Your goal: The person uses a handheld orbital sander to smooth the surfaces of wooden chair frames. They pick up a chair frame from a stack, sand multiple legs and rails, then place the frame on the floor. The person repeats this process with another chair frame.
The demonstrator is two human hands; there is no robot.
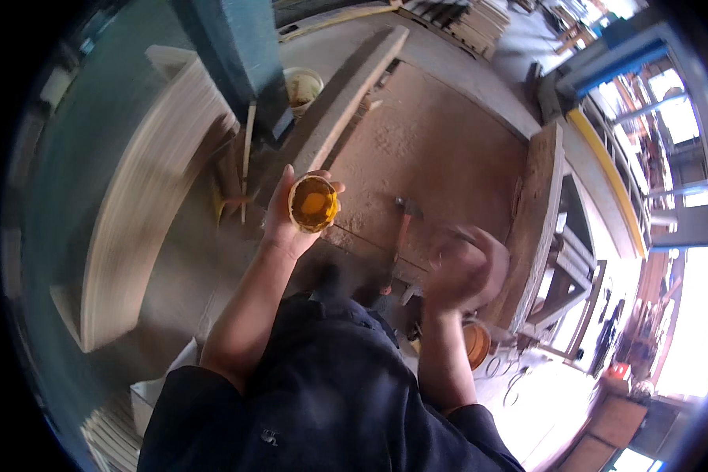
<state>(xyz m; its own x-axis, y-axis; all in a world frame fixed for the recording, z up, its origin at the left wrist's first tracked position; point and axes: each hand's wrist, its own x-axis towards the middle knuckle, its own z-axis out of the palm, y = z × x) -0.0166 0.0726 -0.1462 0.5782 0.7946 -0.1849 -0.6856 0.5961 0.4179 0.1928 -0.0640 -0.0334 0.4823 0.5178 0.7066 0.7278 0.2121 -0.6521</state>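
Note:
In my left hand (283, 216) is a small round cup (315, 206), held by its side, with its top toward me. An amber, glossy content shows inside, with a yellow patch on the rim. My right hand (468, 267) is raised off to the right, near a thick wooden beam (539, 212). Motion smears its fingers, so I cannot make out whether it holds anything. Between my hands, a hammer (403, 228) with a reddish handle lies by the edge of a dusty brown board (448, 134).
A long wooden beam (354, 102) runs along the board's left side. Beyond it stand a blue-green post (240, 55) and a white bucket (303, 86). A stack of curved planks (138, 189) lies at the left. An orange-brown round container (477, 346) sits beside my right forearm.

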